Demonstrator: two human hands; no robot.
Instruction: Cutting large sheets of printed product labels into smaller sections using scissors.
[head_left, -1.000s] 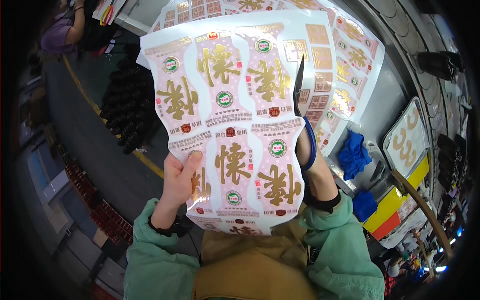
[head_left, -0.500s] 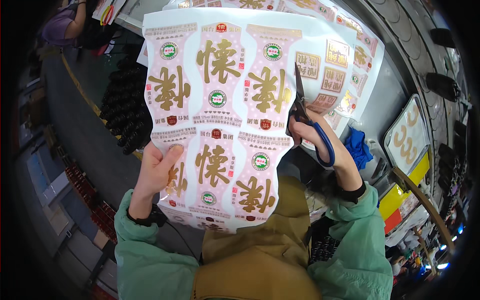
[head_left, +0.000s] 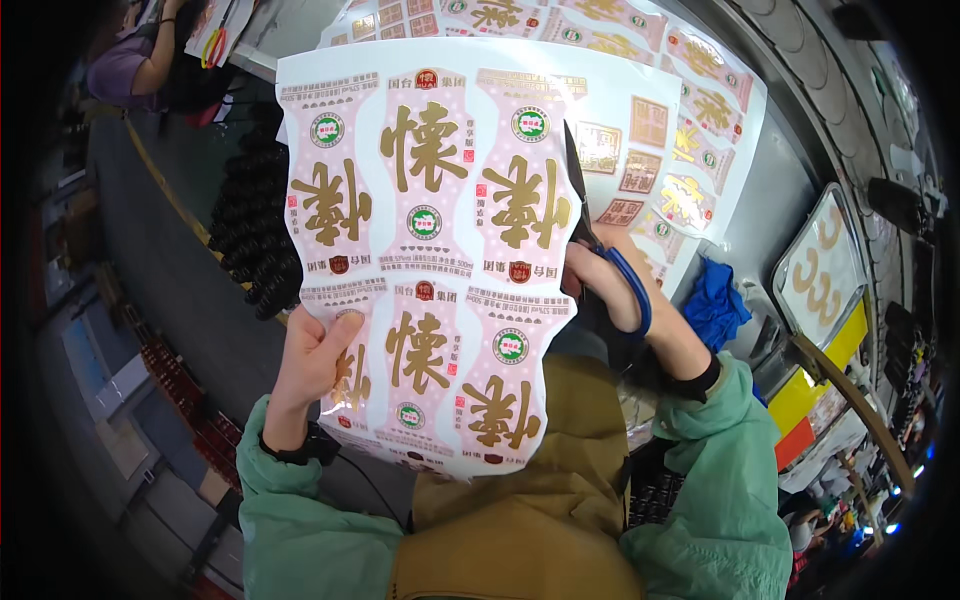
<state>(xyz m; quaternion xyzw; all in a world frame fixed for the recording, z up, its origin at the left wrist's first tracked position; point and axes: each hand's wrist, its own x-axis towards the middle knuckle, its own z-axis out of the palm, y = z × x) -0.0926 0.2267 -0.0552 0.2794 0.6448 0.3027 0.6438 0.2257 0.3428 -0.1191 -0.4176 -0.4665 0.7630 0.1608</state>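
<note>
A large sheet of pink and gold printed labels (head_left: 425,180) hangs in front of me. My left hand (head_left: 318,362) grips its lower left edge, thumb on the printed face. In my right hand (head_left: 608,285) is a pair of scissors (head_left: 633,282) with dark blue handles, fingers through the loops. The dark blades point up along the right side of the label column and lie against the sheet's edge. To the right of the blades, the sheet carries small gold square labels (head_left: 640,172). The lower blade and some fingers are hidden.
More label sheets (head_left: 715,85) lie on the metal table (head_left: 775,130) behind. A crumpled blue cloth (head_left: 715,305) and a white tray (head_left: 822,260) with curved tan pieces are at right. Several dark bottles (head_left: 245,210) stand at left. Another person's arm (head_left: 155,50) shows at upper left.
The top of the held sheet has dropped a little and shifted left. My right hand and the scissors have moved slightly left and down. My left hand keeps its hold.
</note>
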